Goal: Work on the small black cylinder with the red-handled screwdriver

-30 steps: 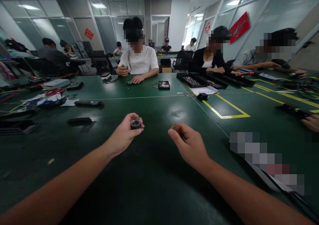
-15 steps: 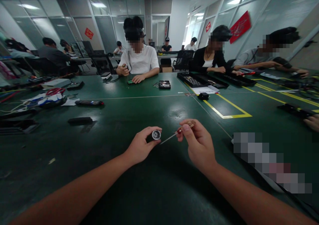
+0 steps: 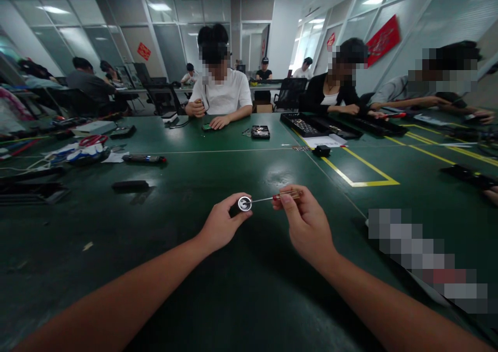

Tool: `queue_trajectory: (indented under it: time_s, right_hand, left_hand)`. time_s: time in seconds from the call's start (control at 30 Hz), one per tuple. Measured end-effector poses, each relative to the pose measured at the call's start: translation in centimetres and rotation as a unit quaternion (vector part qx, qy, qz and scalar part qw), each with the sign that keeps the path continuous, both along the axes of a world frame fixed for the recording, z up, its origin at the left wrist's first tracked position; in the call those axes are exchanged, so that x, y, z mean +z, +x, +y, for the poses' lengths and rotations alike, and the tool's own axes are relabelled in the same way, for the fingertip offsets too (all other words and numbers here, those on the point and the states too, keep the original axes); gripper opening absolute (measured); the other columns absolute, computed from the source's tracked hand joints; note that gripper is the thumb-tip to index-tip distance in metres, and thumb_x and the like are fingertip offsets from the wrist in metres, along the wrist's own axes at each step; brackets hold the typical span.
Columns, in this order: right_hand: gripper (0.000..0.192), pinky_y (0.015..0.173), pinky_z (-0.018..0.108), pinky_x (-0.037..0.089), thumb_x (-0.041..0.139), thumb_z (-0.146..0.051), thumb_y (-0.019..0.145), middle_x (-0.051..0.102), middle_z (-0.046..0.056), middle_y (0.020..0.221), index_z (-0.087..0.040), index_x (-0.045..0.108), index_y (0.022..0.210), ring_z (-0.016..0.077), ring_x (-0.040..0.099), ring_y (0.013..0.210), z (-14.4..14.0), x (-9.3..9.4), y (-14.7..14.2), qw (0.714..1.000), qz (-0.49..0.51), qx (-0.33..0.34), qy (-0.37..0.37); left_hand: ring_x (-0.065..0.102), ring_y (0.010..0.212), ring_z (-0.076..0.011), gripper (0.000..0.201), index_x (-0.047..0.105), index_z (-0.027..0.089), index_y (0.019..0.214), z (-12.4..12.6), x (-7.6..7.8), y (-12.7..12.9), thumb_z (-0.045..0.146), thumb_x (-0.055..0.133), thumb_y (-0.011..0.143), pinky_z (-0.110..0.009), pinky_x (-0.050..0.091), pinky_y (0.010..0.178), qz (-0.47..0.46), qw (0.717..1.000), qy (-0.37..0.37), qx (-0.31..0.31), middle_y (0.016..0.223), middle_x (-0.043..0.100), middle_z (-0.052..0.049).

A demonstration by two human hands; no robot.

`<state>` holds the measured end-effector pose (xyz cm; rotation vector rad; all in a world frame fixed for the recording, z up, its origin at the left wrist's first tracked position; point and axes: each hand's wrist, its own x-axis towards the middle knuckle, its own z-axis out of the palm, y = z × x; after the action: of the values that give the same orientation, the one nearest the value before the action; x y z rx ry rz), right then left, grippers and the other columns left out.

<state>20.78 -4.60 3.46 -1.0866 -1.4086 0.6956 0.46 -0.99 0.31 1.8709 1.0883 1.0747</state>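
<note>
Two bare hands work above the dark green, flat surface [image 3: 218, 300], and we hold one item in each. Our left hand [image 3: 223, 223] is closed around a short, dark, hollow cylinder with a bright metallic rim [image 3: 245, 204]; its open end is turned towards us. Our right hand [image 3: 309, 219] grips a slim screwdriver with a translucent reddish-brown handle and a thin metal shaft [image 3: 293, 192], which lies nearly level and points left. Note the change: half a second ago the tip was below the rim, outside the opening; now we have raised it so that it meets the opening in our view. We judge that tool and part are now aligned for work inside the cylinder, although we cannot tell whether the tip touches anything within. Both items are clear of the surface, between our hands. A black, oblong block [image 3: 130, 186] lies to the left, well apart from the cylinder.
</note>
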Motion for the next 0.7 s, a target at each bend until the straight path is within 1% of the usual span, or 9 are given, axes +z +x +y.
queue_trajectory:
  time_s: [0.1,0.2,0.27,0.4,0.47,0.6,0.63,0.7]
  right_hand:
    - [0.018,0.070,0.033,0.053,0.053,-0.040,0.101,0.068,0.001,0.081,-0.024,0.059,0.106,0.0169,0.066,0.073,-0.03,0.05,0.19,1.000,-0.022,0.003,-0.002]
    - [0.016,0.065,0.030,0.050,0.051,-0.036,0.102,0.063,-0.002,0.072,-0.023,0.058,0.107,0.0157,0.062,0.066,-0.26,0.18,0.15,0.999,-0.042,0.028,0.002]
    - [0.015,0.065,0.030,0.049,0.050,-0.035,0.102,0.063,-0.002,0.072,-0.023,0.057,0.109,0.0156,0.063,0.067,-0.45,0.28,0.00,0.998,-0.053,0.035,0.006]
    - [0.015,0.066,0.030,0.048,0.049,-0.034,0.103,0.063,-0.003,0.072,-0.024,0.056,0.111,0.0152,0.062,0.067,-0.66,0.40,-0.11,0.997,-0.065,0.027,0.007]
    - [0.015,0.066,0.029,0.048,0.048,-0.033,0.103,0.063,-0.003,0.072,-0.024,0.055,0.112,0.0151,0.063,0.067,-0.69,0.42,0.04,0.997,-0.065,0.051,0.004]
    - [0.016,0.067,0.030,0.049,0.047,-0.030,0.103,0.064,-0.003,0.073,-0.024,0.055,0.115,0.0153,0.064,0.068,-0.78,0.45,0.36,0.990,-0.078,0.120,0.001]
    - [0.016,0.067,0.030,0.049,0.047,-0.029,0.103,0.064,-0.003,0.073,-0.024,0.055,0.115,0.0155,0.064,0.068,-0.79,0.43,0.38,0.989,-0.079,0.122,0.000]
    - [0.015,0.066,0.030,0.048,0.048,-0.030,0.103,0.063,-0.003,0.072,-0.024,0.055,0.115,0.0157,0.063,0.067,-0.77,0.35,0.34,0.992,-0.075,0.102,-0.003]
  left_hand:
    - [0.063,0.115,-0.0226,0.034,0.067,0.022,0.122,0.00,0.16,0.07,0.022,0.069,0.087,-0.041,0.045,0.106,0.000,1.000,-0.009,0.010,0.120,0.069,-0.005]
    - [0.063,0.116,-0.0232,0.034,0.066,0.022,0.122,-0.04,0.33,0.12,0.022,0.068,0.088,-0.041,0.046,0.106,0.005,1.000,-0.011,0.013,0.121,0.069,-0.005]
    - [0.063,0.115,-0.0230,0.034,0.066,0.021,0.122,-0.07,0.39,0.12,0.022,0.068,0.088,-0.041,0.046,0.105,0.007,1.000,-0.012,0.014,0.121,0.069,-0.005]
    - [0.063,0.115,-0.0229,0.035,0.066,0.021,0.122,-0.08,0.32,0.09,0.020,0.069,0.087,-0.042,0.045,0.107,0.008,1.000,-0.013,0.017,0.121,0.069,-0.006]
    - [0.063,0.115,-0.0230,0.035,0.067,0.021,0.121,-0.04,0.21,0.07,0.020,0.069,0.087,-0.042,0.045,0.107,0.008,1.000,-0.010,0.018,0.122,0.069,-0.006]
    - [0.063,0.113,-0.0224,0.033,0.068,0.020,0.120,0.10,-0.08,0.07,0.021,0.070,0.087,-0.040,0.045,0.106,0.003,1.000,-0.006,0.022,0.120,0.069,-0.006]
    - [0.064,0.113,-0.0222,0.033,0.068,0.020,0.120,0.14,-0.14,0.08,0.021,0.070,0.086,-0.040,0.045,0.106,0.002,1.000,-0.006,0.024,0.120,0.070,-0.005]
    - [0.063,0.114,-0.0219,0.034,0.068,0.020,0.120,0.23,-0.25,0.10,0.020,0.071,0.086,-0.039,0.045,0.106,0.002,1.000,-0.004,0.024,0.120,0.070,-0.005]
